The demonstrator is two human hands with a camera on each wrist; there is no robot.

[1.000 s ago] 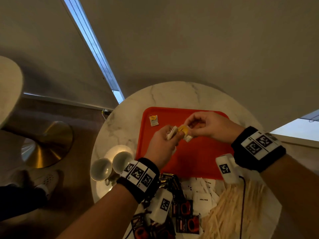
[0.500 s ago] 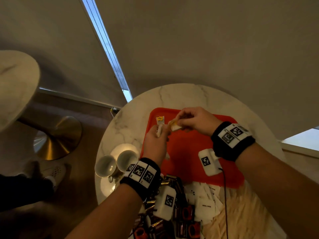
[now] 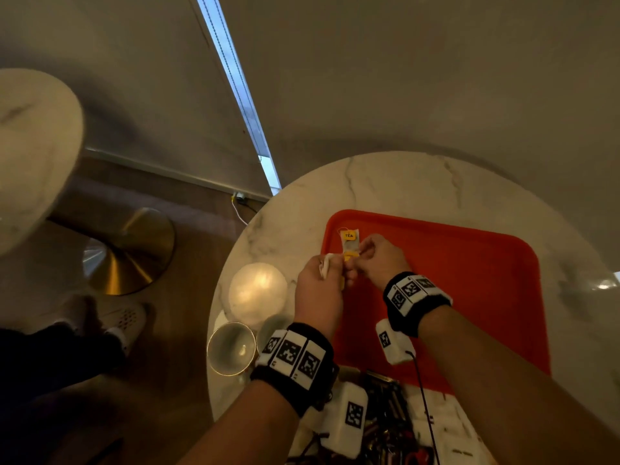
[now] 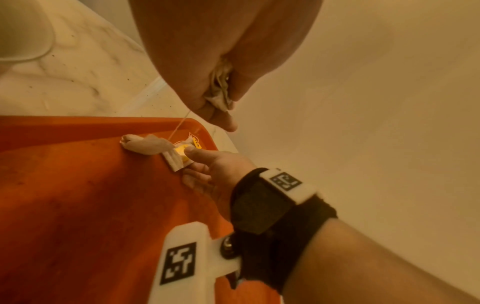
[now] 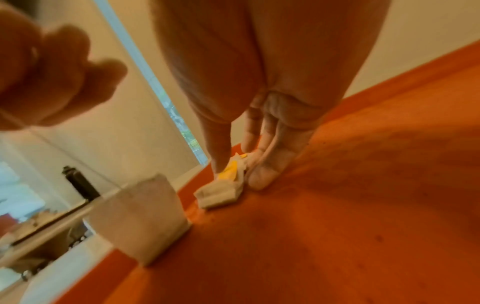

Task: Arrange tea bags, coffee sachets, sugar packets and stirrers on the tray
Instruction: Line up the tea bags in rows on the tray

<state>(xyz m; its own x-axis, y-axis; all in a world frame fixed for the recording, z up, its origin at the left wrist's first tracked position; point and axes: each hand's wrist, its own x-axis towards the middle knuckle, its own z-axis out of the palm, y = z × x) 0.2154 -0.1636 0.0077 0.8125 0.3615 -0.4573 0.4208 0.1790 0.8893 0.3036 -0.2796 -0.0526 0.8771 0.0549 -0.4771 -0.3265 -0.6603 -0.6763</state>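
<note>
An orange tray [image 3: 469,270] lies on the round marble table [image 3: 402,182]. One tea bag with a yellow TEA tag [image 3: 349,237] rests in the tray's far left corner. My right hand [image 3: 356,260] pinches a second tea bag [image 5: 221,193] by its yellow tag, low on the tray just in front of the first; it shows in the left wrist view as the right hand [image 4: 191,158] on the tea bag [image 4: 174,159]. My left hand [image 3: 330,263] grips a bunch of white tea bags [image 4: 221,94]. A thin string [image 4: 179,127] runs from it down to the tray.
Two cups [image 3: 231,347] on a saucer stand left of the tray. Dark coffee sachets [image 3: 385,411] and white sugar packets [image 3: 453,431] are piled at the near table edge. Another marble table [image 3: 33,146] with a gold base [image 3: 134,253] stands to the left.
Both hands have moved from the tray's middle to its far left corner and dropped lower, bringing the pinched tea bag down beside the one lying there.
</note>
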